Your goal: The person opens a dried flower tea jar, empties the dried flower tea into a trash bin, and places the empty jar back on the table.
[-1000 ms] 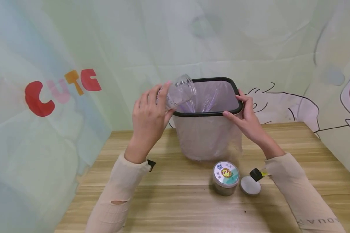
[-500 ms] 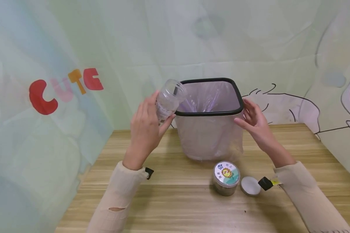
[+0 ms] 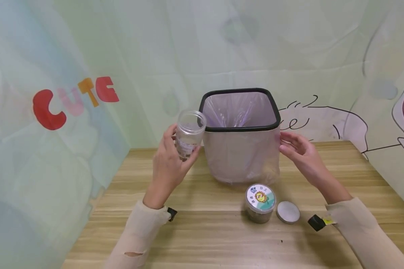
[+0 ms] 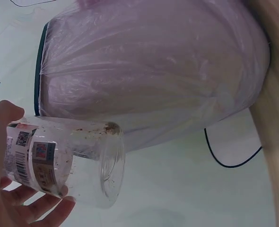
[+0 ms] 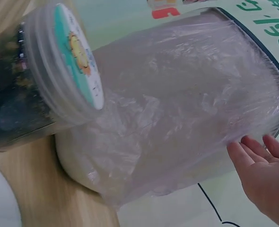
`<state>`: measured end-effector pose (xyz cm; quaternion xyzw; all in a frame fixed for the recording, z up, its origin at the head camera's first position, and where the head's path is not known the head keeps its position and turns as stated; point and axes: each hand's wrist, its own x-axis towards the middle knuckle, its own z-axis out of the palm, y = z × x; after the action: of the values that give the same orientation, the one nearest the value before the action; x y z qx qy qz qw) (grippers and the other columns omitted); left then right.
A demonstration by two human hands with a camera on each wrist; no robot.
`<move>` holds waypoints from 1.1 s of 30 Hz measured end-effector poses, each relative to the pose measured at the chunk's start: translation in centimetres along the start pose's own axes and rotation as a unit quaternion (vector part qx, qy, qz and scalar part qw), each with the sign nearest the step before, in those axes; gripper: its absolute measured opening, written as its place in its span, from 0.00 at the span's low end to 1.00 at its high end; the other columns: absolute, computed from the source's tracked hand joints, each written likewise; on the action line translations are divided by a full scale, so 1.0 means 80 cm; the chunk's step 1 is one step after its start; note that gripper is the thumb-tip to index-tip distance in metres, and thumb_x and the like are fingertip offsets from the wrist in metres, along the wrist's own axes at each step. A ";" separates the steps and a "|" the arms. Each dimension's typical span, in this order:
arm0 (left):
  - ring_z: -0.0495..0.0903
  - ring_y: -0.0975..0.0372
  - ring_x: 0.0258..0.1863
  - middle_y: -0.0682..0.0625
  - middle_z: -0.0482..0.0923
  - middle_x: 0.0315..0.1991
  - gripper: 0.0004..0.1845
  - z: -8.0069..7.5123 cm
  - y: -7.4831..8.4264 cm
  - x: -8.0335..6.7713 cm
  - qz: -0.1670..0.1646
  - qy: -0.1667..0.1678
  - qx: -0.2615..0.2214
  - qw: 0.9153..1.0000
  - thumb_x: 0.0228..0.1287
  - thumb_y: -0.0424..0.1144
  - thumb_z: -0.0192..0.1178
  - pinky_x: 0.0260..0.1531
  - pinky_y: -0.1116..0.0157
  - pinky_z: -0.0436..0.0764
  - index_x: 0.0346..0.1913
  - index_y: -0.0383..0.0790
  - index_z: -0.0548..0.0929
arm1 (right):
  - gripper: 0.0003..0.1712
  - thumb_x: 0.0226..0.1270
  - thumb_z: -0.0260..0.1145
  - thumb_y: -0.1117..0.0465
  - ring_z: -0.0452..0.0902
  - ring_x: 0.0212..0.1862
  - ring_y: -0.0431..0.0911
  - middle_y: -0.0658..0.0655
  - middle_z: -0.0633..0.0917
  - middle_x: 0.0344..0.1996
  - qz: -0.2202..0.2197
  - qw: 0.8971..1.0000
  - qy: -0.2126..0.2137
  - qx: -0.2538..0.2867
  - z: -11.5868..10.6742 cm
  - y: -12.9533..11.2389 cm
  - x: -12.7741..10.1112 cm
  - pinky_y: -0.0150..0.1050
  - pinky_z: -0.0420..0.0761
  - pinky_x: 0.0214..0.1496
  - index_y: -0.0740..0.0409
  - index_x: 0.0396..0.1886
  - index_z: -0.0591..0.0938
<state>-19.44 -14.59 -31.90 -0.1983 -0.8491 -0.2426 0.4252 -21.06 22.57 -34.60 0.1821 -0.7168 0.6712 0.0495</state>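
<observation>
Gripping clear jar point(image 3: 189, 133) upright, left hand point(image 3: 168, 164), beside bin point(image 3: 241, 149)

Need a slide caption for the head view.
Left hand holds an empty clear jar beside a bag-lined bin; right hand open at its side.

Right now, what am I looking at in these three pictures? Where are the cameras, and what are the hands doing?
No machine here: a person works with two bare hands. One picture comes from a camera on the head, looking down; the other two come from cameras on each wrist. The left hand grips an open clear jar, which looks nearly empty, beside a bin lined with a thin plastic bag. The right hand is open next to the bin's other side; whether it touches is hard to tell. On the wooden table in front of the bin stand a closed jar with a sunflower lid and a loose white lid.
</observation>
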 end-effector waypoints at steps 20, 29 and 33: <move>0.80 0.46 0.50 0.35 0.73 0.56 0.48 0.027 0.001 -0.091 -0.114 -0.097 -0.083 0.985 0.56 0.45 0.75 0.44 0.48 0.82 0.71 0.39 0.55 | 0.23 0.74 0.62 0.66 0.79 0.58 0.41 0.56 0.81 0.59 0.036 0.998 -0.047 -0.024 -0.016 0.047 -0.048 0.29 0.77 0.56 0.69 0.65 0.72; 0.78 0.45 0.54 0.35 0.71 0.58 0.50 0.033 0.004 -0.116 -0.156 -0.122 -0.115 0.973 0.57 0.45 0.74 0.49 0.47 0.81 0.74 0.39 0.52 | 0.24 0.73 0.63 0.65 0.79 0.59 0.42 0.67 0.78 0.60 0.052 0.995 -0.074 -0.034 -0.013 0.071 -0.069 0.32 0.78 0.56 0.72 0.64 0.71; 0.77 0.43 0.54 0.35 0.70 0.59 0.49 0.036 0.003 -0.125 -0.161 -0.130 -0.122 0.971 0.59 0.45 0.73 0.48 0.47 0.81 0.74 0.36 0.53 | 0.26 0.71 0.64 0.69 0.78 0.59 0.43 0.68 0.77 0.61 0.047 0.995 -0.088 -0.029 -0.012 0.077 -0.078 0.33 0.78 0.56 0.73 0.66 0.70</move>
<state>-15.52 -14.04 -41.48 -0.1393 -0.8820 -0.3816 0.2387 -17.44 24.89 -42.32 0.2051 -0.7451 0.6334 -0.0398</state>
